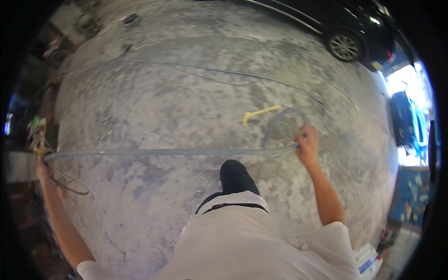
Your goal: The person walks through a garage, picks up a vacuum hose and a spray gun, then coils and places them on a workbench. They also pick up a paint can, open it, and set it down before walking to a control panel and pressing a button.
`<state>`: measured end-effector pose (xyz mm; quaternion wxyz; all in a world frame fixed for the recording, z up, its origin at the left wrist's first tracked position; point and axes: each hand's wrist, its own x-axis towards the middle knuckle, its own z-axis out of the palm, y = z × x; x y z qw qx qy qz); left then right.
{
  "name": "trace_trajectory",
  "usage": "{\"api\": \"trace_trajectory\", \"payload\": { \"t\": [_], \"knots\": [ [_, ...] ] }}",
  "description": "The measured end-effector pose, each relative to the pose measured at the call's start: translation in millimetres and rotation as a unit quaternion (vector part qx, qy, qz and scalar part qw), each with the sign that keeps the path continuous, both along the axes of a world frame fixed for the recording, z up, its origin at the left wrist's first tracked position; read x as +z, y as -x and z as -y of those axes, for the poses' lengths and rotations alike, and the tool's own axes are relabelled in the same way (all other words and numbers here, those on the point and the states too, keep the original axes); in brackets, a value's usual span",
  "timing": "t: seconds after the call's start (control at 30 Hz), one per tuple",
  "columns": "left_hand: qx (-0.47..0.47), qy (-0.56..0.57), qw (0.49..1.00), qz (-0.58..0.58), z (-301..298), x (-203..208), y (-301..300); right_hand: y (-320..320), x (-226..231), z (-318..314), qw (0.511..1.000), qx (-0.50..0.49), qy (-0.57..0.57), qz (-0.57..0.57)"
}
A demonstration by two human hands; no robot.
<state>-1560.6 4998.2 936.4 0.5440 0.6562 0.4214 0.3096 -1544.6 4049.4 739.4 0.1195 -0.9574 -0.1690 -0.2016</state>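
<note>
A long grey hose [163, 152] is stretched nearly straight across in front of me, between my two hands. At the far left of the view, my left hand [43, 167] is closed on one end of it; the fingers are small and partly blurred there. A thin looped cord [70, 179] hangs beside that hand. On the right, my right hand [307, 145] is closed around the hose, and a coiled part [269, 128] loops up just beyond the fingers. A yellow tool [261, 113] with a crosspiece at one end lies on the floor past the coil.
Across the concrete floor [186, 102] runs a thin blue-grey line [210, 70]. A dark car [345, 28] is parked at the far right. Clutter lines the left edge, and a blue worn panel [410, 193] and a white container [367, 262] stand at the right.
</note>
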Motion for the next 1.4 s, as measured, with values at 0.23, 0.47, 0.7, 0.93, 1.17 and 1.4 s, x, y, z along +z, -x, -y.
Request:
{"api": "trace_trajectory", "payload": {
  "t": [0.23, 0.47, 0.7, 0.93, 1.17, 1.4],
  "knots": [
    [0.110, 0.028, 0.991, 0.065, -53.5, 30.0, 66.6, -140.3, 66.3, -175.9, 0.960, -0.042, -0.254, 0.110],
    [0.202, 0.070, 0.976, -0.035, -166.5, 64.7, 64.9, -235.5, 41.6, -403.7, 0.623, 0.128, -0.724, -0.266],
    [0.248, -0.044, 0.968, -0.017, -316.5, 131.2, 33.7, -380.0, 35.0, -597.0, 0.132, 0.127, -0.933, -0.310],
    [0.278, -0.056, 0.950, -0.128, -472.1, 99.8, 48.5, -505.0, -64.8, -727.0, 0.261, -0.055, -0.857, -0.440],
    [0.245, -0.044, 0.955, -0.160, -687.2, -47.7, 35.6, -549.7, -140.9, -850.0, 0.399, -0.144, -0.783, -0.456],
    [-0.066, 0.081, 0.995, 0.001, -791.0, -125.8, 73.0, -544.9, -31.2, -1127.6, 0.958, -0.197, -0.128, -0.163]
  ]
}}
